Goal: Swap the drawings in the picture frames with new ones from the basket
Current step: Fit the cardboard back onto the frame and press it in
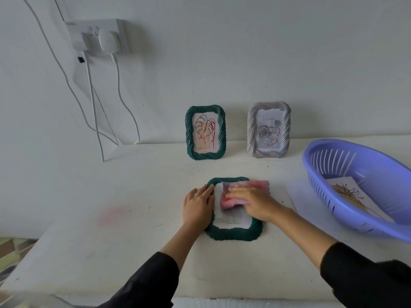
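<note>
A dark green picture frame (235, 234) lies flat on the white table (111, 196) in front of me. My left hand (196, 206) rests flat on the frame's left edge, fingers straight. My right hand (253, 202) presses a pink and white cloth (231, 200) onto the frame's middle, fingers spread over it. A second green frame (205, 132) with a leaf drawing and a grey frame (269, 129) with a rose drawing stand upright against the wall. The purple basket (364, 156) at the right holds a drawing (347, 194) of a flower.
A sheet of white paper (291, 192) lies on the table between the flat frame and the basket. A wall socket (97, 36) with white cables hanging down sits at the upper left. A faint pink stain marks the table at the left.
</note>
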A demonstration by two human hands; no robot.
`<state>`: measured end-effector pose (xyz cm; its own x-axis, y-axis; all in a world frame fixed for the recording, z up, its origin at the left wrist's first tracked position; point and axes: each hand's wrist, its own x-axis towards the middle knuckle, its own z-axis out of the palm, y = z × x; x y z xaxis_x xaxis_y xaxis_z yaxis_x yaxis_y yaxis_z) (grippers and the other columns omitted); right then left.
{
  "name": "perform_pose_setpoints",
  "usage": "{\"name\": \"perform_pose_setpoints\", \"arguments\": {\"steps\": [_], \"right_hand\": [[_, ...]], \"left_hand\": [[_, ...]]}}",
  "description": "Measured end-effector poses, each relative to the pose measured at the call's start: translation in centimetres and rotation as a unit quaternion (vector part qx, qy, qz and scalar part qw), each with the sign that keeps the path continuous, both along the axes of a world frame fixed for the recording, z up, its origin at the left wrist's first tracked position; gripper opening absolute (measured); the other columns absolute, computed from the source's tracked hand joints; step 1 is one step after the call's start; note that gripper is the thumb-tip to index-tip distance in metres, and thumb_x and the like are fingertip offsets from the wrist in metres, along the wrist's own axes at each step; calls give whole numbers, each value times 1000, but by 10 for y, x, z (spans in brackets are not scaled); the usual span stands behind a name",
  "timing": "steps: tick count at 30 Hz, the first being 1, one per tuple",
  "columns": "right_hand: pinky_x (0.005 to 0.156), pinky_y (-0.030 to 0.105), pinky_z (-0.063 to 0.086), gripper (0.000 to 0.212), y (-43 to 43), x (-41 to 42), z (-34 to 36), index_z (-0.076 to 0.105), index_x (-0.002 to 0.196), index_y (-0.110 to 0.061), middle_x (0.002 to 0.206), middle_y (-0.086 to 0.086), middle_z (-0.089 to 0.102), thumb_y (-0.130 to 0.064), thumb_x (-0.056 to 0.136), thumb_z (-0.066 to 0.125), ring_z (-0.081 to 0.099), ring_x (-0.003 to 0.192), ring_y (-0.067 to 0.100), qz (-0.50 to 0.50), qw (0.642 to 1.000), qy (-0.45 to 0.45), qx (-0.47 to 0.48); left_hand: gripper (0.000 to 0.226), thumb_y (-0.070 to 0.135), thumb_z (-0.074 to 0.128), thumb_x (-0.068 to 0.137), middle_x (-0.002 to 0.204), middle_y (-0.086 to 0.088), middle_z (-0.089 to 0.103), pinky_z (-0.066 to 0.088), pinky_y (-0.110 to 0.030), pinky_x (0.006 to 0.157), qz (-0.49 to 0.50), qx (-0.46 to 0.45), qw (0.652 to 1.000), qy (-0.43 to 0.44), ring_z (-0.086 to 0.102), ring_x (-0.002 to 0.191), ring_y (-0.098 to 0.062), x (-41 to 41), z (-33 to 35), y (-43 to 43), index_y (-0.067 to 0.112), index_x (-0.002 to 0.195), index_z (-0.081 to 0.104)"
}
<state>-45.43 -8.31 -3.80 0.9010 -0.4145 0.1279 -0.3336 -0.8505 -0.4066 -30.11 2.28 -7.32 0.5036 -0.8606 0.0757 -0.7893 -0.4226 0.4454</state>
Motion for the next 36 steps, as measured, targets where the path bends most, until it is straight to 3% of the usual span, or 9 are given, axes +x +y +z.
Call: {"name": "perform_pose_setpoints", "arguments": {"steps": [3, 6, 11, 17, 22, 26, 31, 33, 36], "right_hand": [[100, -7, -1, 44, 22, -25, 1, 67, 115, -15, 128, 0, 62, 5, 88, 39, 47, 126, 10, 98, 995, 10, -5], [98, -8, 8, 43, 8, -42, 7, 69, 110, -25, 127, -9, 62, 3, 90, 44, 45, 124, 1, 56, 998, 21, 1], [111, 24, 31, 42, -10, -2, 13, 71, 100, -31, 122, -11, 63, 1, 90, 46, 51, 121, 10, -28, 999, -13, 12], [107, 4, 18, 45, 28, -29, -3, 72, 103, -20, 112, -8, 68, 6, 90, 38, 49, 113, -4, 96, 995, -38, -2], [94, 11, 39, 49, 15, -40, 18, 69, 103, -22, 91, -31, 64, 11, 86, 37, 57, 105, 3, -62, 987, -86, 119], [86, 24, 45, 22, 18, -13, 46, 62, 105, -13, 100, 1, 64, -2, 89, 50, 58, 104, 23, -276, 816, -320, 395], [77, 28, 48, 51, 45, 9, 56, 68, 98, -13, 88, 7, 70, -44, 94, 28, 67, 82, 19, -142, 609, -313, 715], [85, 34, 46, 65, 47, 10, 49, 66, 108, -15, 109, 8, 66, -56, 91, 19, 61, 101, 21, -118, 559, -330, 752], [92, 41, 41, 82, 52, 7, 43, 54, 126, -12, 131, 13, 57, -69, 87, 10, 52, 119, 28, -85, 545, -307, 776]], "left_hand": [[44, 33, 28, 101, 153, 6, 32, 17, -32, 118, 1, 5, 1000, -1, 25, 141, -22, 0, 0, 0, 31, 145, 30], [45, 35, 27, 101, 153, 7, 32, 19, -34, 118, 1, 3, 1000, -1, 26, 141, -22, 0, 0, 0, 32, 145, 30], [44, 34, 29, 100, 153, 7, 33, 21, -34, 117, 6, -5, 1000, 8, 28, 139, -22, -1, 0, 0, 31, 144, 32], [44, 36, 33, 99, 151, 8, 36, 23, -35, 117, 22, -15, 999, 37, 28, 139, -22, -1, 0, -2, 33, 143, 35], [41, 28, 44, 95, 136, 0, 55, 35, -39, 110, 61, -40, 984, 161, 47, 126, -27, 0, 15, -11, 27, 135, 49], [67, 61, 51, 82, 146, -8, 42, 34, -47, 111, 122, -104, 951, 265, 40, 133, -32, -32, 49, -15, 34, 142, 36], [87, 77, 42, 66, 145, -12, 32, 33, -46, 110, 77, -140, 940, 302, 37, 133, -35, -82, 85, -18, 47, 143, 16], [85, 73, 52, 70, 142, -12, 31, 36, -44, 107, 69, -133, 943, 296, 41, 130, -35, -80, 85, -13, 48, 142, 15], [76, 58, 60, 75, 129, -11, 37, 44, -42, 102, 54, -109, 951, 285, 52, 118, -34, -64, 85, -2, 45, 140, 22]]}}
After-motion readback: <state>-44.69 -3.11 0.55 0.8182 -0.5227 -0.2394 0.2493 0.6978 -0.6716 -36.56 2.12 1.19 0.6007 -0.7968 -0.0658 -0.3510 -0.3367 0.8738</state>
